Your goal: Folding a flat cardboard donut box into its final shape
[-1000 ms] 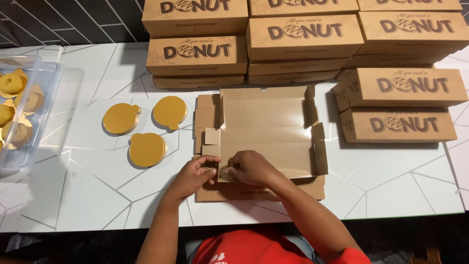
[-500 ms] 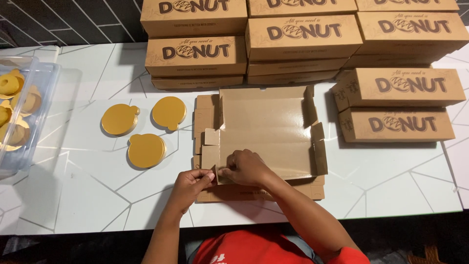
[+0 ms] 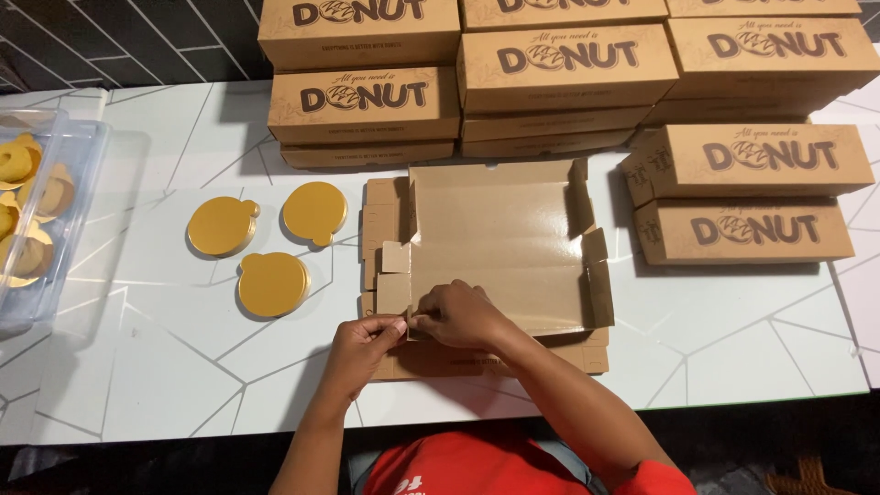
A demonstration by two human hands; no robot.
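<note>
We are looking at what seems a small bakery or pastry shop's packing station. Stacks of closed brown cardboard pastry boxes [image 3: 559, 69] are crowding the far edge and the right side of a white table [image 3: 165, 367] with a thin geometric line pattern. Three round gold cake boards [image 3: 272, 284] are lying toward its left side, and a clear plastic tub [image 3: 55, 229] of more gold boards is sitting at the left edge. Dark tiled wall [image 3: 128, 37] is showing behind.
</note>
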